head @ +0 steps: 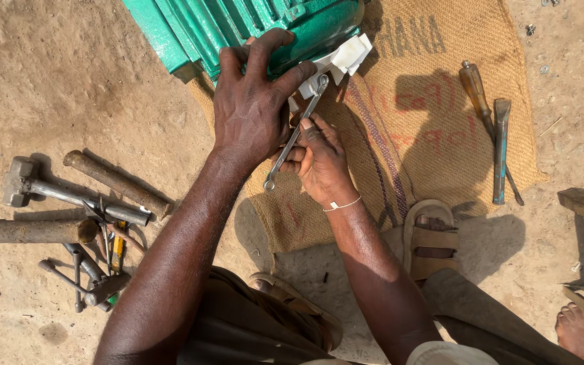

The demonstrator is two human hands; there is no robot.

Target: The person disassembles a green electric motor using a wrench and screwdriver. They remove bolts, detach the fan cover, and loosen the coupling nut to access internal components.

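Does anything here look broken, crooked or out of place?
Nothing looks plainly broken. The tools on the left lie in a loose, crisscrossed heap on bare dirt rather than on the burlap sack. The left hand steadies the green ribbed casing while the right hand holds a spanner.
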